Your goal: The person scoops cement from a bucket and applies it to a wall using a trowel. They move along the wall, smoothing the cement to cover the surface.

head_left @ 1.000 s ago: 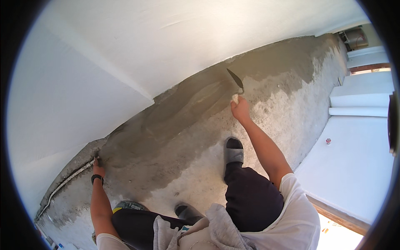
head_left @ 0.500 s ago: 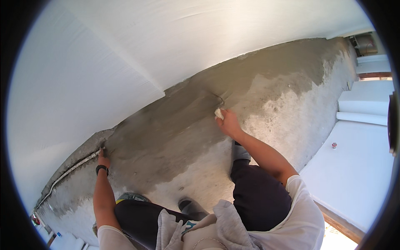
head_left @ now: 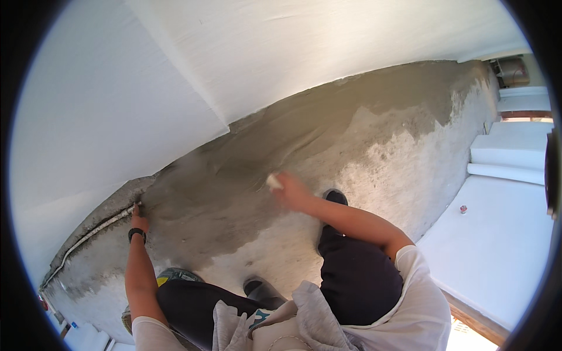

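My right hand [head_left: 291, 190], smeared by motion, is closed around the pale handle [head_left: 273, 182] of what looks like a trowel. Its blade cannot be told apart from the wet grey mortar [head_left: 234, 164] in front of me. Off to the left, my left hand [head_left: 139, 220], with a dark band at the wrist, reaches the near end of a thin whitish pipe [head_left: 108, 223]. Its fingers are bunched at that end, partly hidden. From there the pipe runs down and left along a rough groove at the base of the white surface.
A white wall [head_left: 175, 88] borders the mortar on the far side. Dry, pale concrete [head_left: 404, 169] lies to the right. A white ledge [head_left: 486, 234] with a small reddish object [head_left: 463, 209] stands at right. Below my left arm sits a dark green container [head_left: 175, 275].
My right hand has swept left and slightly nearer with the trowel. My left hand stays at the pipe's end. The whole view has shifted a little.
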